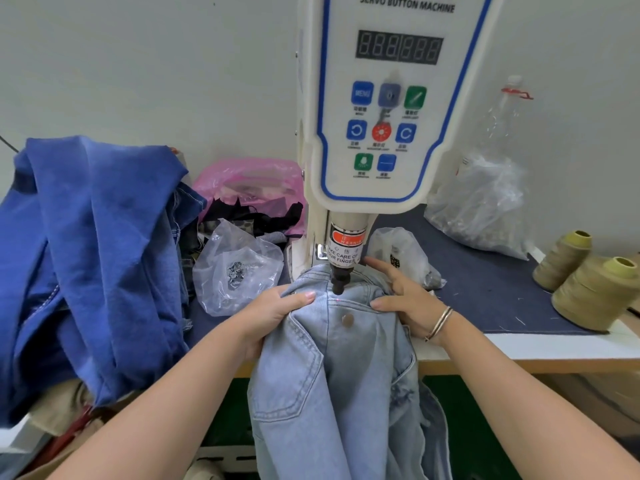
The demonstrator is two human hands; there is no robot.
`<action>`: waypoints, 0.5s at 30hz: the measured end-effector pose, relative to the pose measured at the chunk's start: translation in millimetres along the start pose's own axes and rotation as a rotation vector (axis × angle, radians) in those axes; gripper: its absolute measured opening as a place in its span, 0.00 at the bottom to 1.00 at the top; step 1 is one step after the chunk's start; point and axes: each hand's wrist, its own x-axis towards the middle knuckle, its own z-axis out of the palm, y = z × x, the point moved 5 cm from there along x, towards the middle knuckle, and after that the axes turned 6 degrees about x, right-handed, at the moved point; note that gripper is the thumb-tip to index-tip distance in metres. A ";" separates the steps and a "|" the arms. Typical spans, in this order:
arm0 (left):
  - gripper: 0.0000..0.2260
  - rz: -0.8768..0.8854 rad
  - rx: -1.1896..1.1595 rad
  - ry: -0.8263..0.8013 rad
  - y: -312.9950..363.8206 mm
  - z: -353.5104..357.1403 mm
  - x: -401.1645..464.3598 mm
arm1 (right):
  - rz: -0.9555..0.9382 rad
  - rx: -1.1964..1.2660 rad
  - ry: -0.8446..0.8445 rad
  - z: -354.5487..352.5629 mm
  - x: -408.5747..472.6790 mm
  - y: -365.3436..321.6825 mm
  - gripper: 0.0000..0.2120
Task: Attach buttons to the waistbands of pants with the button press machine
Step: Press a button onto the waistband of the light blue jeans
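Under the press head (pixel 338 278) of the button machine (pixel 388 109) lies the waistband of light blue jeans (pixel 332 375), the rest of them hanging off the table (pixel 554 348) edge toward the person. A metal button (pixel 347 319) already sits on the denim just below the head. The left hand (pixel 273 315) grips the fabric at the left, fingers curled into a fold, thumb on top. The right hand (pixel 403 297) holds the band on the right, thumb pressed on the denim, index finger straight beside the head. Left of the machine sit a clear bag (pixel 235 268) of metal parts, a pink bag (pixel 249 188) and a dark blue garment pile (pixel 93 258). To the right stand thread cones (pixel 588 289).
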 end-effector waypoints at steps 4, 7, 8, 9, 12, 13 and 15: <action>0.13 -0.011 -0.034 0.016 -1.1 -0.9 3.7 | -0.004 0.067 0.045 -1.7 2.4 3.7 0.36; 0.13 -0.004 -0.026 0.028 -2.2 -0.2 4.7 | -0.004 0.125 0.062 -4.7 3.8 5.3 0.35; 0.13 0.004 -0.022 0.030 -2.3 0.0 4.6 | -0.003 0.142 0.060 -5.1 4.6 5.8 0.35; 0.13 0.012 -0.019 0.028 -2.5 0.4 4.4 | -0.003 0.152 0.059 -5.1 4.8 6.0 0.35; 0.13 0.022 -0.021 0.023 -2.9 0.8 3.3 | -0.005 0.157 0.061 -4.0 4.7 5.4 0.36; 0.14 0.024 -0.022 0.024 -2.6 0.8 3.2 | -0.004 0.161 0.063 -3.7 4.4 5.2 0.36; 0.14 0.024 -0.018 0.030 -2.0 0.8 3.1 | -0.001 0.170 0.064 -3.3 3.6 4.8 0.36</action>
